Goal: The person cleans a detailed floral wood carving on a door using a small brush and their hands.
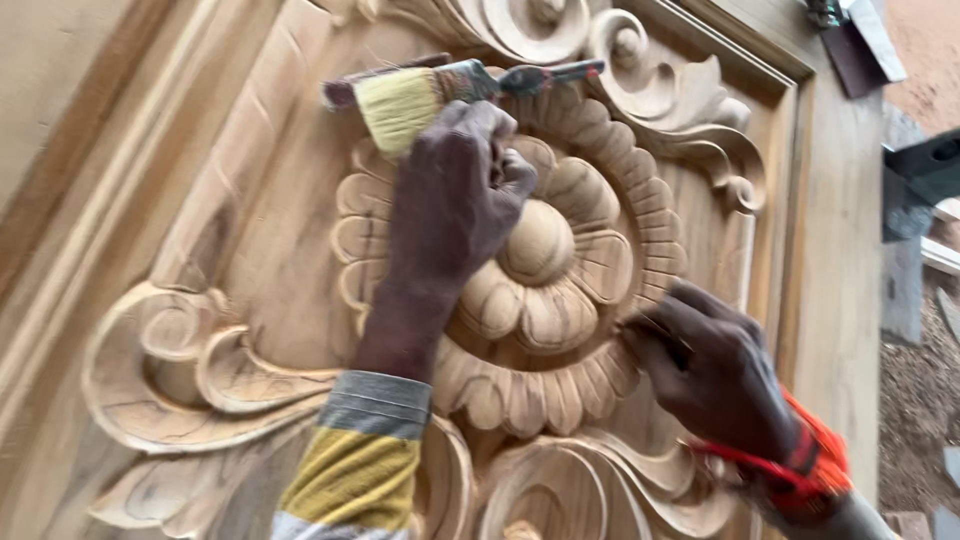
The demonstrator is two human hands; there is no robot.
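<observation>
A large carved wooden panel (250,230) fills the view, with a raised flower rosette (545,290) at its middle and scrolls around it. My left hand (455,205) rests over the rosette's upper left and is shut on a paintbrush (430,92) with pale bristles, its handle pointing right. My right hand (715,365), with a red-orange band at the wrist, presses its closed fingers against the rosette's lower right petals; what it holds, if anything, is hidden. A grey and yellow sleeve covers my left forearm.
The panel's plain frame (835,250) runs down the right side. Beyond it lie sandy ground (915,400), dark metal pieces (925,170) and a dark tool (860,40) at the top right corner.
</observation>
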